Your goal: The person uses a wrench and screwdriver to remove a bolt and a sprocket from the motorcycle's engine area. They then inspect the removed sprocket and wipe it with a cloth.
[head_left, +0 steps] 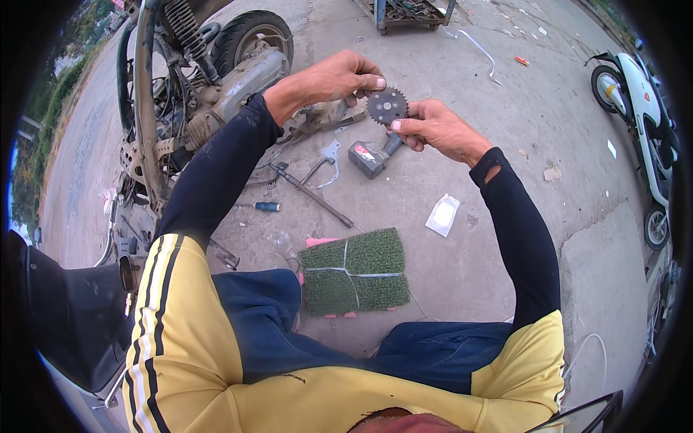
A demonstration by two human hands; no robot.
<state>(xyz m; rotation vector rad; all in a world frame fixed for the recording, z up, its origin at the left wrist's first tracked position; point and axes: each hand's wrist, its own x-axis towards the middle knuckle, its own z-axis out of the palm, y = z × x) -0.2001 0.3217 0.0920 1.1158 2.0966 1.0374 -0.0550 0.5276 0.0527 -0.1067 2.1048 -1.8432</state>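
Observation:
Between my two hands I hold a dark toothed sprocket (388,107) with small holes around its centre. My left hand (345,76) pinches its upper left edge between thumb and fingers. My right hand (439,131) grips the lower right edge, thumb in front. Just below the sprocket, a cordless power tool (369,158) lies on the ground, its upper part partly hidden by my right hand. To its left are a thin grey gasket-like plate (328,163) and a long T-shaped wrench (312,193). A blue-handled screwdriver (267,206) lies nearer to me.
A partly dismantled motor scooter (242,83) stands at the left. A green turf pad (375,249) bound with white strap lies before my knees, with a white packet (442,214) to its right. At the far side is a metal cart (411,16); a white scooter (653,137) stands far right.

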